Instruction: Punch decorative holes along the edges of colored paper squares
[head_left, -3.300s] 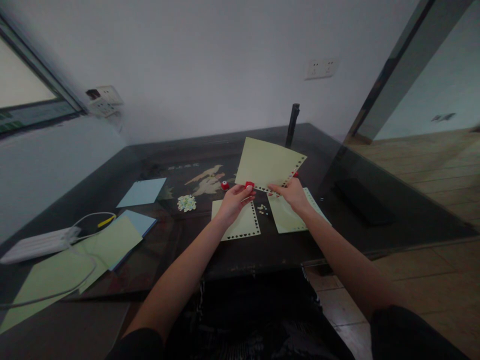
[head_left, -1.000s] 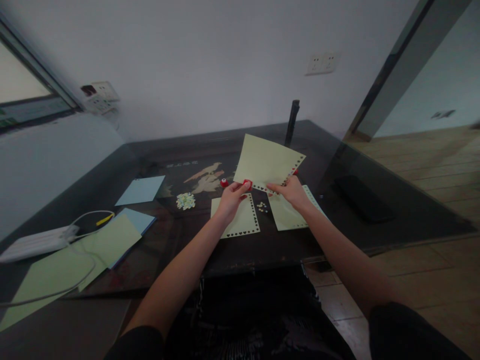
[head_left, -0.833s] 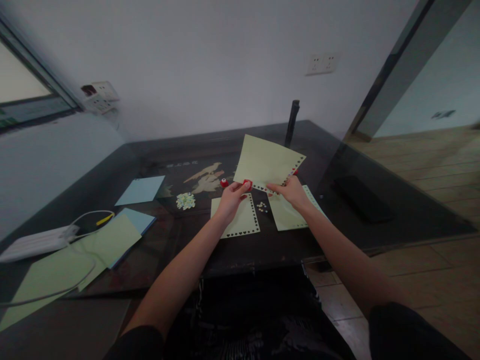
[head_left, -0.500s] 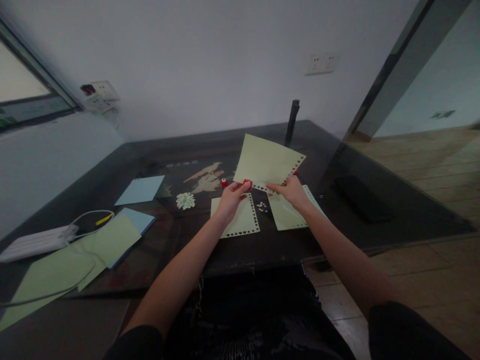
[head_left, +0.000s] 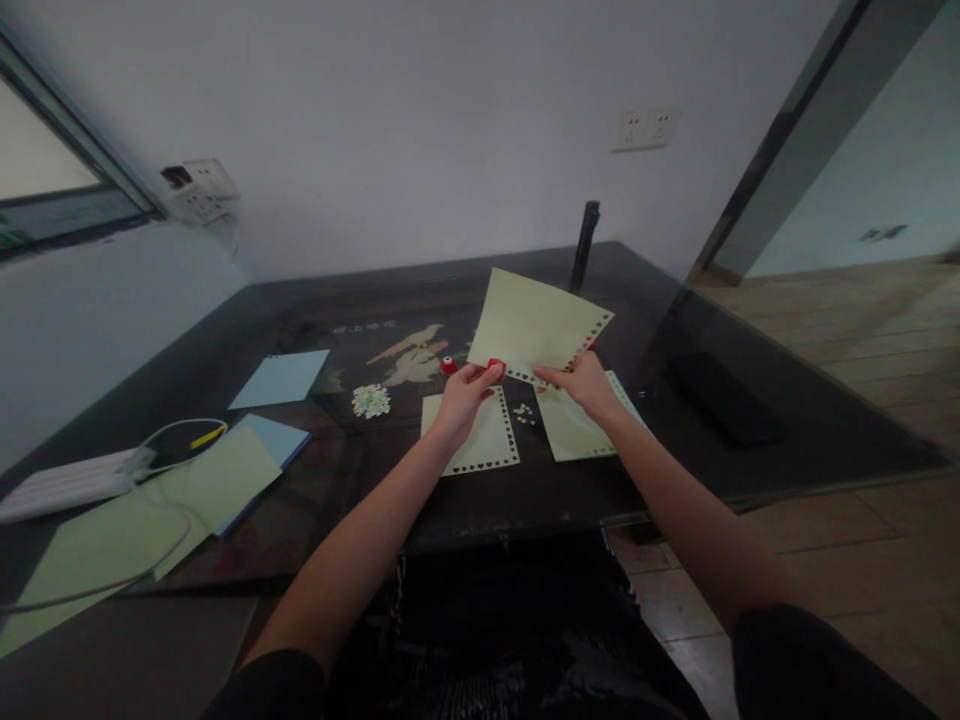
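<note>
A pale green paper sheet [head_left: 529,323] with heart holes punched along its near and right edges is held up over the dark glass table [head_left: 480,495]. My left hand [head_left: 463,396] pinches a small red punch [head_left: 495,367] clamped on the sheet's near edge. My right hand [head_left: 585,386] grips that same edge further right. Under my hands lie two more green sheets with punched borders, the left sheet [head_left: 472,445] and the right sheet [head_left: 574,428], with punched bits [head_left: 525,413] between them.
A second red punch [head_left: 448,365] and a pile of paper bits [head_left: 371,401] lie to the left. Blue sheets [head_left: 281,379], green sheets [head_left: 112,530], a white power strip [head_left: 64,484] with cables sit far left. A black post [head_left: 584,246] stands behind; a dark flat object [head_left: 724,398] lies right.
Hardly anything has moved: both hands keep the green sheet raised at the same spot, with the red punch still on its near edge.
</note>
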